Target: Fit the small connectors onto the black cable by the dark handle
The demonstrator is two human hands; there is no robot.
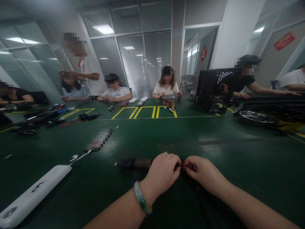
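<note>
My left hand (164, 170), with a pale green bangle (141, 197) on its wrist, has thumb and fingers pinched together. Opposite it, my right hand (202, 171) is pinched too, its fingertips almost meeting the left ones. Something small and dark lies between the two pinches; its kind is too small to tell. Behind the left hand a dark electric screwdriver (137, 164) lies on the green table, its tip pointing left and its rear part hidden by the hand. A dark strip, hard to make out, runs below the right hand toward the near edge.
At left a white power bank (35, 194) is cabled to a phone (98, 140). Cables (81, 118) and black parts lie farther left. Across the table (152, 136) stand a black computer case (213, 90) and a wheel-like part (257, 117). Several people sit or stand around.
</note>
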